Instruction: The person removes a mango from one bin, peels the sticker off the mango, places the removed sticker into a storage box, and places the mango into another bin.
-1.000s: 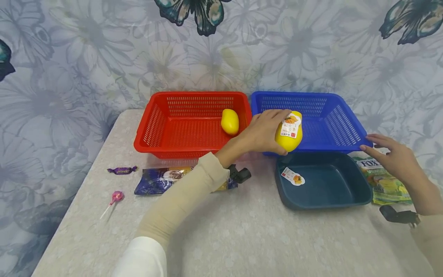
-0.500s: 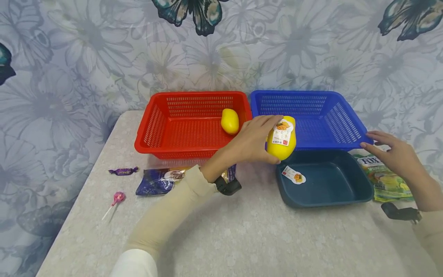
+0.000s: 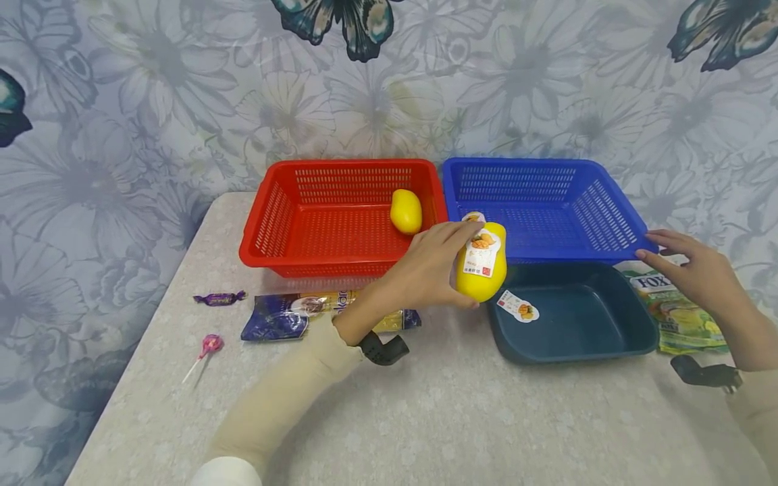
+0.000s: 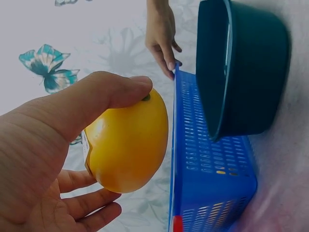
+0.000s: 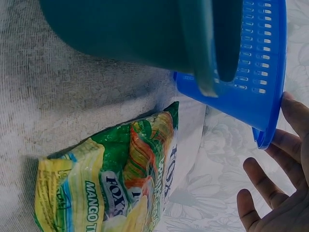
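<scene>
My left hand point(image 3: 425, 266) grips a yellow mango point(image 3: 483, 270) with a white printed label, held up in front of the blue basket point(image 3: 547, 229), near the left end of the teal tub point(image 3: 574, 347). In the left wrist view the thumb presses on the mango's top by its stem end. My right hand point(image 3: 699, 277) pinches the blue basket's front right corner, thumb above the rim and forefinger below. Another white label point(image 3: 473, 217) shows inside the blue basket, mostly hidden behind the left hand. A second mango point(image 3: 406, 212) lies in the red basket point(image 3: 331, 262).
A white label point(image 3: 518, 306) shows on the teal tub's left inner side. A green Fox's bag point(image 3: 681, 317) lies right of the tub. Left are a blue-gold packet point(image 3: 276, 317) partly under the left arm, a purple wrapped candy point(image 3: 220, 298) and a pink lollipop point(image 3: 211, 344).
The left hand has drawn the mango leftward and toward the person, out from over the blue basket. The label inside that basket has come into sight. The right hand stays at the rim.
</scene>
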Motion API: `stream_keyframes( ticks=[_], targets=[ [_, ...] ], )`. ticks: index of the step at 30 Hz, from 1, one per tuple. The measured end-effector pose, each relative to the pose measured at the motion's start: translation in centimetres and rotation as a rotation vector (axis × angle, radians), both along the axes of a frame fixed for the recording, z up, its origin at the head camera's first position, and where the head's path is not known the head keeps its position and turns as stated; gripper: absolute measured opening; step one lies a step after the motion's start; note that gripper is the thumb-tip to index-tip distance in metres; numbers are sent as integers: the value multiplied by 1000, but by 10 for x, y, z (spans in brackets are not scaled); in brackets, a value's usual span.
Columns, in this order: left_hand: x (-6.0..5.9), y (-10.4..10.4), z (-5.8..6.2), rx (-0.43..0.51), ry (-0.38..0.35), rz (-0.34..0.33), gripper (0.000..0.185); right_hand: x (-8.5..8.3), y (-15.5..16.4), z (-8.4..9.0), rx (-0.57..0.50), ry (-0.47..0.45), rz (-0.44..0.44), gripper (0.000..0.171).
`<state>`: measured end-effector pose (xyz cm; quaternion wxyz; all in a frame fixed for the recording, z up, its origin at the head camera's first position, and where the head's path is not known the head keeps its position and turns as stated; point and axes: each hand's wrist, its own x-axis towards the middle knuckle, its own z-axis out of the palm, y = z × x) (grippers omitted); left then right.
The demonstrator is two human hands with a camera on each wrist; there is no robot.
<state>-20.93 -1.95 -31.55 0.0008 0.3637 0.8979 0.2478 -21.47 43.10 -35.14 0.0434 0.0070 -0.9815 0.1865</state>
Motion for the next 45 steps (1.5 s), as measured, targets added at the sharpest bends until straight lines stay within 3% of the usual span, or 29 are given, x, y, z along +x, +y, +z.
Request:
stream_keyframes(
  ticks=[14,27,45],
  targets=[
    [27,-20,-18,40,-45,10,107,1,0,-2,0,-3,-6,68],
    [40,-30,-31,30,-70,19,109,0,2,-2,-3,13,17,65],
    [54,-36,-54,-5,-50,23,111,1,1,-3,1,30,19,63]
  ],
)
